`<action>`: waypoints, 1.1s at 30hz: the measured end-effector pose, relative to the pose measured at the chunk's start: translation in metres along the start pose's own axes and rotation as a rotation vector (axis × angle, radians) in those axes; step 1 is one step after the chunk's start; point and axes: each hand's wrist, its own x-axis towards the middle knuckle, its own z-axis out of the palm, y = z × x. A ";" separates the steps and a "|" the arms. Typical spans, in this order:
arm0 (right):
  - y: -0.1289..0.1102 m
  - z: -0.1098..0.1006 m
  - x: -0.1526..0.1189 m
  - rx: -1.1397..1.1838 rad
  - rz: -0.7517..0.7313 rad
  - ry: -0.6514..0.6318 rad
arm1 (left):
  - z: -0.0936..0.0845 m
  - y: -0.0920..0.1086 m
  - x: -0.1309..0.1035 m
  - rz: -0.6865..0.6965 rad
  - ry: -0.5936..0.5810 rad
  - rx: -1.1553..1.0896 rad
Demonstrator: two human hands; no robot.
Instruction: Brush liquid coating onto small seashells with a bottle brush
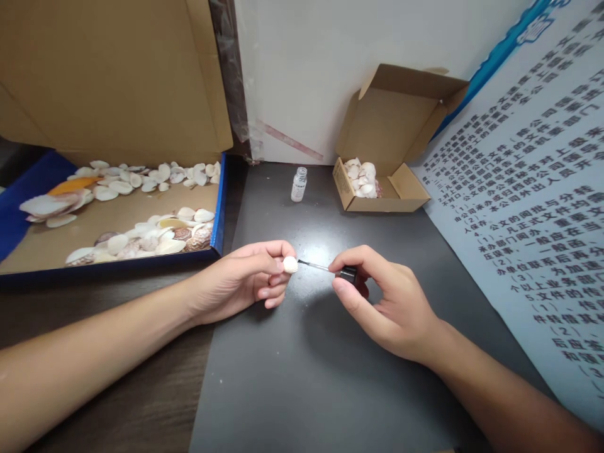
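Observation:
Between the thumb and forefinger of my left hand is a small white shell. My right hand grips the black cap of a thin brush, which points left. The brush's dark tip is at the right edge of the shell; whether it touches cannot be made out. Beyond my hands, a small clear glass bottle stands upright and uncapped on the dark grey mat.
At the left, a large open blue box holds many shells in two groups. A small open cardboard box with white shells stands at the back right. A printed sheet slopes along the right side.

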 end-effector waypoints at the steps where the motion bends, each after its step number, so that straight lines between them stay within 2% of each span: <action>1: 0.000 0.000 0.000 -0.002 0.002 0.004 | 0.000 0.000 0.000 0.000 0.001 0.002; 8: 0.000 0.000 -0.001 0.051 -0.056 0.030 | 0.000 0.000 0.000 0.002 0.000 0.007; 12: 0.000 -0.001 -0.001 0.068 -0.098 0.002 | -0.001 0.000 0.000 0.000 -0.006 0.004; 25: 0.000 0.001 0.000 0.015 -0.030 0.027 | 0.001 0.000 0.000 0.010 -0.011 0.012; 29: 0.000 0.000 -0.001 0.047 -0.059 0.056 | 0.000 0.000 0.000 0.009 -0.008 0.009; 33: 0.000 -0.001 -0.001 0.081 -0.107 0.028 | -0.001 0.000 0.000 0.008 -0.005 -0.006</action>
